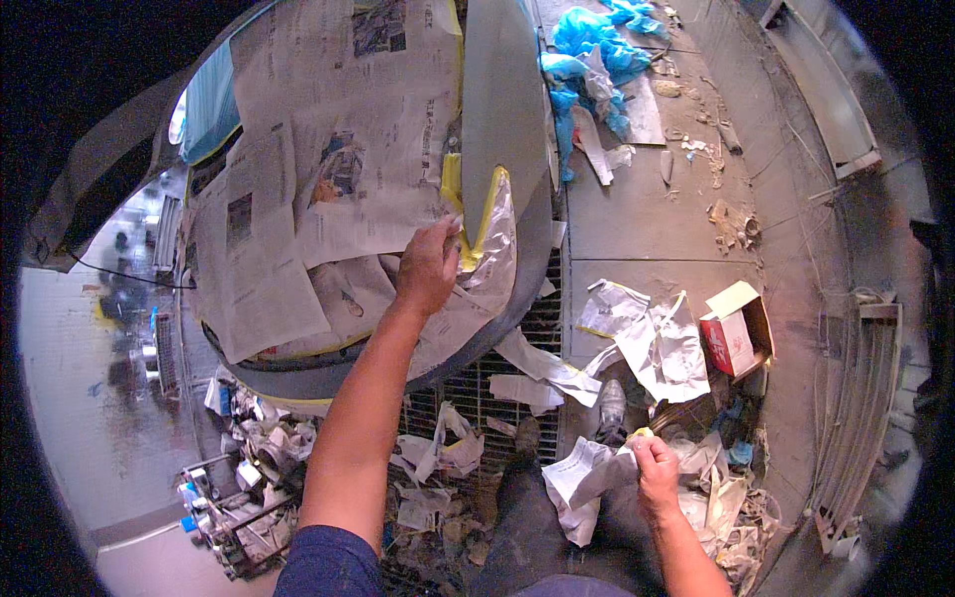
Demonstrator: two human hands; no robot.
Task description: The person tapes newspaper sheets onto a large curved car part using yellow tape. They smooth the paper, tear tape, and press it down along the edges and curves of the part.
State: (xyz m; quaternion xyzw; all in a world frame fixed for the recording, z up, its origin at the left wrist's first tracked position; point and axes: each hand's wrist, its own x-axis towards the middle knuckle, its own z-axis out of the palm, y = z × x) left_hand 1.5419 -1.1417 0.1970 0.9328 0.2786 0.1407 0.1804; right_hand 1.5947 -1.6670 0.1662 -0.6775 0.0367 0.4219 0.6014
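Note:
A newspaper-covered vehicle body (pixel 507 97) with grey painted panels stands before me. My left hand (pixel 430 265) is at the edge of its masking newspaper (pixel 373 216), beside yellow masking tape (pixel 470 257). The fingertips are bent together there; whether they pinch the tape or the paper is hard to see. A pointed piece of plastic film (pixel 496 242) edged with the same tape lies just right of that hand. Lower right, my right hand (pixel 656 474) grips a crumpled piece of newspaper (pixel 586 485), which hangs down by my legs. A bit of yellow tape shows at its fingers.
Floor grating (pixel 541 321) runs beneath the vehicle. Scrap paper (pixel 664 351) and an opened cardboard box (pixel 735 332) lie to the right. Blue plastic sheeting (pixel 597 45) is heaped farther off. At lower left stands a cluttered cart (pixel 242 515); more scraps surround my shoes (pixel 612 403).

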